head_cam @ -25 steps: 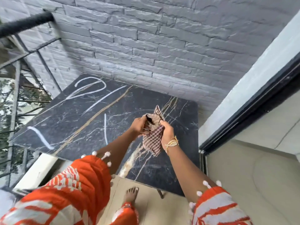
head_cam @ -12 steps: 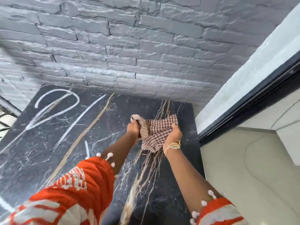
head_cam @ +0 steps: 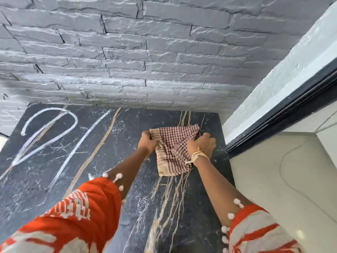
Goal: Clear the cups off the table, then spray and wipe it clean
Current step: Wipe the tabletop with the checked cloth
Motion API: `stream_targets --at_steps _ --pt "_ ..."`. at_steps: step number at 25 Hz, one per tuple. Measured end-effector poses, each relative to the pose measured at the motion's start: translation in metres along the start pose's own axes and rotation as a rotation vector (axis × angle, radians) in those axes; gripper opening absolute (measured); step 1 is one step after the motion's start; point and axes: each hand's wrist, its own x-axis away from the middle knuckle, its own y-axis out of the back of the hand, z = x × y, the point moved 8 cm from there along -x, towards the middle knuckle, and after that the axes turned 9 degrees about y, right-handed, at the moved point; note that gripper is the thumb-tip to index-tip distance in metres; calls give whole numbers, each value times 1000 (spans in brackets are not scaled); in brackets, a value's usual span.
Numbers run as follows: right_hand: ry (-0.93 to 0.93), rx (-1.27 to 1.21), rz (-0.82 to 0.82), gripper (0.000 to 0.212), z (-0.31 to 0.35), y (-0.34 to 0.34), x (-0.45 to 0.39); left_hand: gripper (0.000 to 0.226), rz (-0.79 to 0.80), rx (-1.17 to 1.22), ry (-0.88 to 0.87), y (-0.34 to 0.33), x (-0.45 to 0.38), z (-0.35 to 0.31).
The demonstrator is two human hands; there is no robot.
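A brown-and-white checked cloth [head_cam: 173, 148] is spread out near the far right corner of the black marble table [head_cam: 102, 179]. My left hand [head_cam: 146, 142] grips the cloth's left edge. My right hand [head_cam: 202, 146] holds its right edge, with a yellow thread band on the wrist. The cloth's lower end hangs down to the tabletop. White foamy streaks [head_cam: 49, 132] curl across the left part of the table. No cups are in view.
A grey stone-brick wall [head_cam: 145, 61] runs along the table's far edge. A white wall edge and a black door frame [head_cam: 284, 110] stand close on the right, with a pale floor [head_cam: 282, 189] below them.
My hands have pulled the bunched cloth open and moved it forward towards the far right corner. The view has moved closer to the wall.
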Motion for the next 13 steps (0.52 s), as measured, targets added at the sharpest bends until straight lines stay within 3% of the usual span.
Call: stream_targets --at_steps 4,7,13 --pt "391 249 170 71 27 -62 17 56 -254 -619 -317 8 -9 -11" --pt "571 439 331 87 42 -111 27 52 -376 -861 -465 28 -23 -7" --pt "715 558 307 58 51 -150 8 54 -429 -939 -541 42 -55 -13"
